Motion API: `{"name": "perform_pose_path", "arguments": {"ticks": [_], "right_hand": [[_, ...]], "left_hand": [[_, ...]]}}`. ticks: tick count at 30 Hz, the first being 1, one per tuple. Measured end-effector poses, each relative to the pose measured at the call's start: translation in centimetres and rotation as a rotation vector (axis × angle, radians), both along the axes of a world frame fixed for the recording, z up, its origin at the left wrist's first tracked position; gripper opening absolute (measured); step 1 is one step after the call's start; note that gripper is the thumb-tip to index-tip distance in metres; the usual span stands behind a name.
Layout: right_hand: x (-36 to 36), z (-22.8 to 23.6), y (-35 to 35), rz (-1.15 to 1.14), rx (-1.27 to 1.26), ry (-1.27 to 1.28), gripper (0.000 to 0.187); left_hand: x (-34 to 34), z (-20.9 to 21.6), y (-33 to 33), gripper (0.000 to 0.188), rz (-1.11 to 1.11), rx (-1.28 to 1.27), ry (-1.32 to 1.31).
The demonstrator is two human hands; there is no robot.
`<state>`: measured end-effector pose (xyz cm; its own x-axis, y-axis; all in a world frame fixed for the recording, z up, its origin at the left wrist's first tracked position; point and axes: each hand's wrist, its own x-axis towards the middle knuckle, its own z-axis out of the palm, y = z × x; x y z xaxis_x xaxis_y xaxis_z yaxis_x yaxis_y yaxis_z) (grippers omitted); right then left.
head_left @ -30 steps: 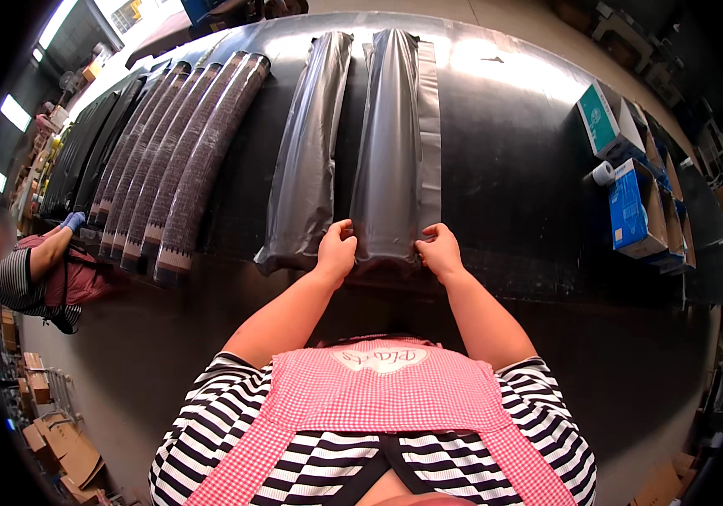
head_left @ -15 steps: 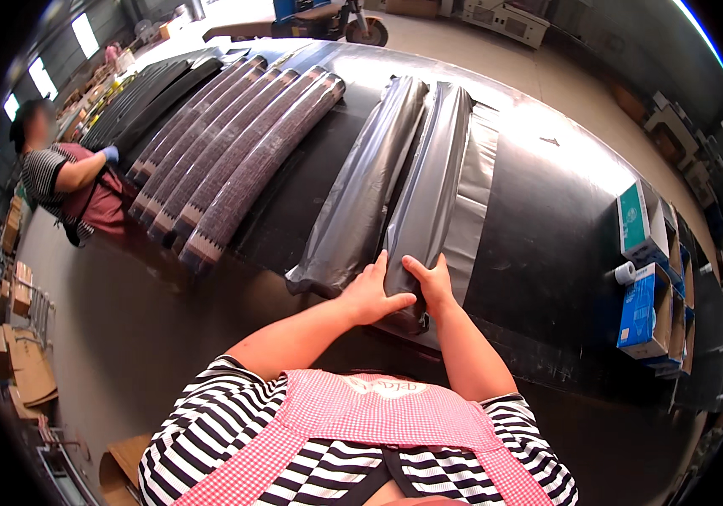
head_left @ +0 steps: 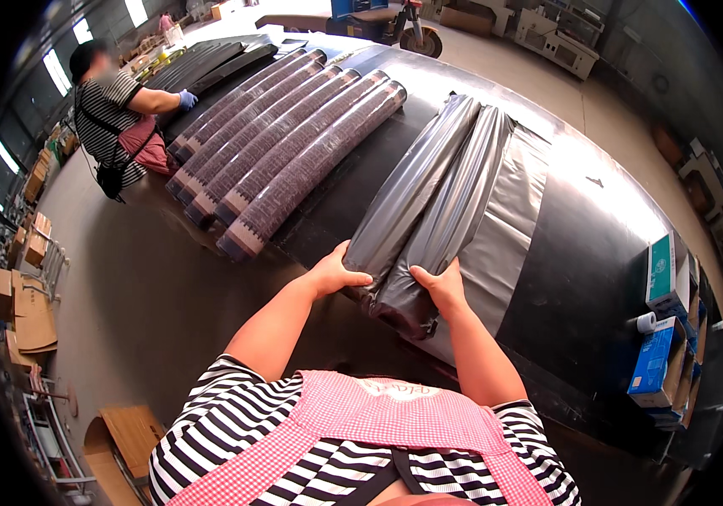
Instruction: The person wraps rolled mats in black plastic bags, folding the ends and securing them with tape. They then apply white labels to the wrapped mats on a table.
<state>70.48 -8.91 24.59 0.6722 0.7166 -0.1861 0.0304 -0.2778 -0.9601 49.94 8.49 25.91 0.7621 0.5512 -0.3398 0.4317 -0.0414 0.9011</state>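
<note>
Two long rolls wrapped in shiny dark plastic film lie side by side before me, their near ends towards my body. My left hand (head_left: 334, 274) curves around the outer side of the left wrapped roll (head_left: 412, 198), its thumb on top near the end. Against the outer side of the right wrapped roll (head_left: 460, 211) my right hand (head_left: 444, 289) is closed likewise, thumb over the film. The rolls touch along most of their length. Beneath and right of them, a dark plastic sheet (head_left: 513, 223) lies flat. My other fingers are mostly hidden behind the rolls.
Several patterned rolls in clear film (head_left: 319, 164) lie left on the black table (head_left: 581, 287). Beyond them, a person (head_left: 113, 118) in a striped top reaches a gloved hand towards dark wrapped pieces. Open boxes (head_left: 661, 358) and a white tape roll (head_left: 646, 322) sit at the right.
My left hand has moved from between the rolls to the left roll's outer side. The two rolls, apart before, now lie together. The view has shifted.
</note>
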Motion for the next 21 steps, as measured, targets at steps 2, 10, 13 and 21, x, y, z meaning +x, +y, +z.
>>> {"name": "perform_pose_path", "arguments": {"ticks": [2, 10, 13, 21], "right_hand": [[-1.9, -0.4, 1.9, 0.012, 0.038, -0.035, 0.098], [-6.5, -2.1, 9.3, -0.165, -0.092, -0.043, 0.120], [-5.9, -2.2, 8.1, -0.163, -0.230, -0.125, 0.111], [-13.7, 2.4, 6.8, 0.088, 0.347, -0.198, 0.055]], "left_hand": [[-2.1, 1.3, 1.6, 0.114, -0.016, -0.002, -0.012], [-7.3, 1.8, 7.5, 0.081, 0.015, 1.082, 0.141], [-12.1, 1.8, 12.0, 0.063, 0.342, 1.239, -0.026], [-20.5, -5.1, 13.3, 0.083, 0.907, -0.695, -0.513]]}}
